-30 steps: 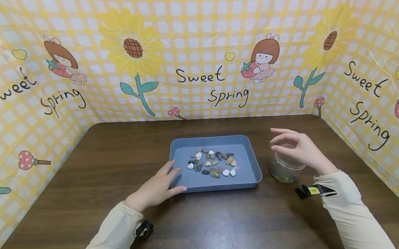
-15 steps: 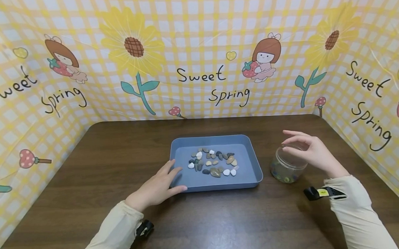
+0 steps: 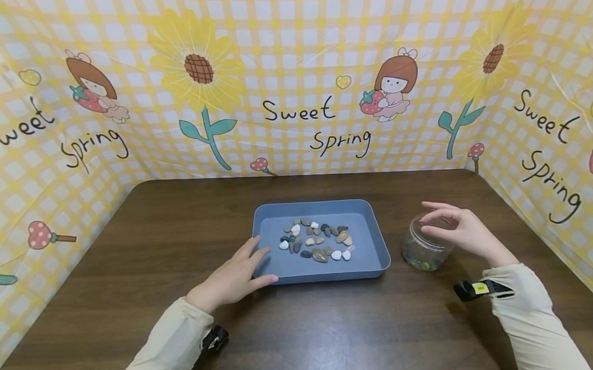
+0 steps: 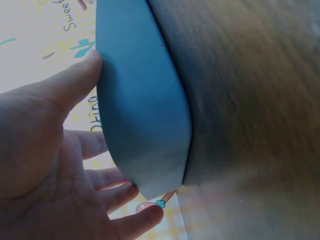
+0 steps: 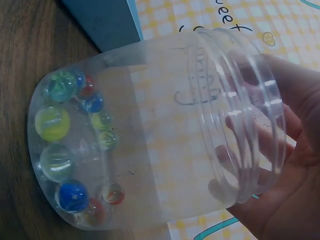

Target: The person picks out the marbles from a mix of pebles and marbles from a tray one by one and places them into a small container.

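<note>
The blue rectangular tray point(image 3: 368, 267) holds several pebbles point(image 3: 320, 255) in white, tan, grey and dark shades. My left hand point(image 3: 231, 277) is spread at its front left corner, fingers fairly straight. In the left wrist view, thumb and fingertips meet the tray's rim and outer wall. To the right of the tray stands a clear jar point(image 3: 426, 251), upright and without a lid. Several glass marbles point(image 5: 52, 124) in yellow, blue, green and red lie on its bottom. My right hand point(image 3: 462, 231) hovers at the jar's mouth, fingers loosely bent and apart, nothing visible between them.
The dark brown wooden tabletop point(image 3: 301, 326) extends around tray and jar. A yellow checked cloth point(image 3: 292, 60) with printed flowers and lettering forms walls behind and at both sides. A black wrist strap point(image 3: 481, 289) sits on the right sleeve.
My right hand has moved right from beside the jar's left rim to over its mouth, then dropped slightly. A small thing at its fingertips earlier no longer shows. The left hand stays put.
</note>
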Demonstrator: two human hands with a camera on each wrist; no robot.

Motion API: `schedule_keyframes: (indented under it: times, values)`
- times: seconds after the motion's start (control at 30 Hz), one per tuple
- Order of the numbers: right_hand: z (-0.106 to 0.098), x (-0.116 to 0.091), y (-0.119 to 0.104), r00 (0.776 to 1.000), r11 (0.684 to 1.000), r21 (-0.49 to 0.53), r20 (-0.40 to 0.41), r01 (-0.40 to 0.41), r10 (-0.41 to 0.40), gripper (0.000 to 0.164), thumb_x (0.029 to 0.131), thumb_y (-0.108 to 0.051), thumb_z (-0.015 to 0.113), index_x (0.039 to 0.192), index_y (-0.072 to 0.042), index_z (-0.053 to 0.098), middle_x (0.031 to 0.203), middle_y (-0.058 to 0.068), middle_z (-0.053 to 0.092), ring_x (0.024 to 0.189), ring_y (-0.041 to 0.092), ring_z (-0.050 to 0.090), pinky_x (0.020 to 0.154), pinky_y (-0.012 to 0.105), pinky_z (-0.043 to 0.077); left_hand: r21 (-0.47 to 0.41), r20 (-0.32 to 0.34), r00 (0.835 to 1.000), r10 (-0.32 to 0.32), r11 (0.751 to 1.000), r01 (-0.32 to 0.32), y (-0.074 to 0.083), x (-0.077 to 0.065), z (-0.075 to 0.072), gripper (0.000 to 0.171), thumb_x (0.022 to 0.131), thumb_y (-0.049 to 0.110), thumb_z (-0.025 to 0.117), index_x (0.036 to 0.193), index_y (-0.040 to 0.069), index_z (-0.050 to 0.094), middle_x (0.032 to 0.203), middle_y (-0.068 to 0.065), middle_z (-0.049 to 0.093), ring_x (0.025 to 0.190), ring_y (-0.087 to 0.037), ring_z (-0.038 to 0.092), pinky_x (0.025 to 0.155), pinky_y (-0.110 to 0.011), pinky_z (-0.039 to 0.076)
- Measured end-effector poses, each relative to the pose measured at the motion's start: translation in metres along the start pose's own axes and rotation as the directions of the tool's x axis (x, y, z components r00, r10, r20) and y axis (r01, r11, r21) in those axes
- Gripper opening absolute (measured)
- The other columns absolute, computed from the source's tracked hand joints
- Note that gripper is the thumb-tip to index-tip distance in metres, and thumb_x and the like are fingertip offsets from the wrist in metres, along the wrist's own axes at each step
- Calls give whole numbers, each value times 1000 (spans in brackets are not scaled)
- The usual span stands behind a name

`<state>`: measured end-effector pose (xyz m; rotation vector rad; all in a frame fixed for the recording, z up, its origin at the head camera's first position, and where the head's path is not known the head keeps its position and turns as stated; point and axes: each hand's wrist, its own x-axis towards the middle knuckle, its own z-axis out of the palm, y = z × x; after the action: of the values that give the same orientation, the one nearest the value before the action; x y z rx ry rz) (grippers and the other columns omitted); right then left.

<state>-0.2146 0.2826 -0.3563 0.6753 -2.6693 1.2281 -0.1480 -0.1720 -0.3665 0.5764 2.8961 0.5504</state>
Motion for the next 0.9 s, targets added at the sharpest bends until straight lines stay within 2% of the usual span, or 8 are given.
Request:
schedule_keyframes:
  times: [0.07,0.2,0.3,0.43,0.53,0.63,0.67,0.9]
  values:
    - [1,1,0,1000,999,-34,8,-13,14,16,84,-19,70,97,-8,69,130,-11,54,114,-18,41,90,-1,31,1,-1,1000,0,1000,0,0,0,0,67,91,46,55,140,3,40,152,-25,21,141,-41,21,105,-54,34]
    - [3,3,-1,999,993,-117,20,-28,31,14,84,-22,70,95,-14,71,132,15,55,124,13,48,86,2,32,3,-3,1000,2,1000,-2,1,0,-1,67,91,45,55,140,3,40,152,-25,21,141,-41,22,105,-54,34]
    - [4,4,-3,999,990,-138,41,-20,26,13,83,-20,71,94,-13,71,132,19,54,123,37,47,85,4,31,1,-3,1000,2,1000,-2,1,0,-1,66,91,45,55,140,3,40,152,-25,21,141,-41,22,105,-54,34]
    - [4,5,-5,997,986,-164,66,-22,33,11,83,-19,71,93,-14,72,133,19,54,124,41,47,89,12,33,-1,-1,1000,-2,1000,2,1,-1,-1,66,91,45,55,140,4,40,152,-25,21,141,-41,22,106,-54,34]
    - [3,6,-6,995,985,-170,89,-24,40,11,83,-17,70,93,-12,72,134,21,52,125,43,45,97,32,38,-5,0,1000,-5,1000,5,1,-1,-1,66,91,46,55,140,4,40,152,-24,21,141,-41,21,106,-54,34]
    - [2,7,-7,993,986,-164,107,-26,44,12,83,-16,70,93,-9,72,135,24,49,126,47,42,97,52,36,-5,0,1000,-6,1000,6,1,-1,-1,66,91,46,55,141,4,40,152,-24,21,141,-41,21,106,-54,34]
    - [2,7,-7,993,985,-169,109,-27,46,12,83,-16,70,93,-9,72,136,24,49,126,47,42,96,55,36,-6,0,1000,-5,1000,5,1,-1,-1,67,91,46,55,141,4,39,153,-24,20,141,-41,21,106,-54,34]
    - [-2,8,-16,995,979,-198,69,-52,67,14,83,-23,71,94,-13,72,138,20,49,127,44,43,94,50,41,-12,5,1000,-1,1000,1,0,-1,0,68,91,46,54,141,3,39,153,-24,20,142,-41,20,106,-54,33]
